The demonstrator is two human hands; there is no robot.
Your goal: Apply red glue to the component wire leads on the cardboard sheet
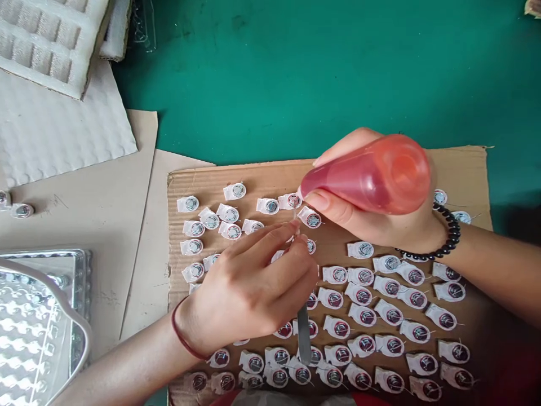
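In my right hand (pixel 355 220) is a red, soft-looking squeeze bottle (pixel 363 175), tilted with its narrow end down to the left. That end meets a small round part in a white wrapper (pixel 291 201) on the cardboard sheet (pixel 262 175). My left hand (pixel 257 276) pinches metal tweezers (pixel 303 335); their flat grey rear end sticks out below the palm. The fingertips are close to the bottle's end, just under that part. Several more such parts (pixel 310 217) lie around both hands, some hidden beneath the left one. The tweezers' tips are hard to make out.
Rows of white-wrapped round parts (pixel 361 313) cover much of the cardboard. At left are a clear plastic tray (pixel 80 282), a grey curved tube (pixel 51 285), paper sheets (pixel 127 225) and white foam trays (pixel 80 34). A green tabletop (pixel 316 67) stretches behind.
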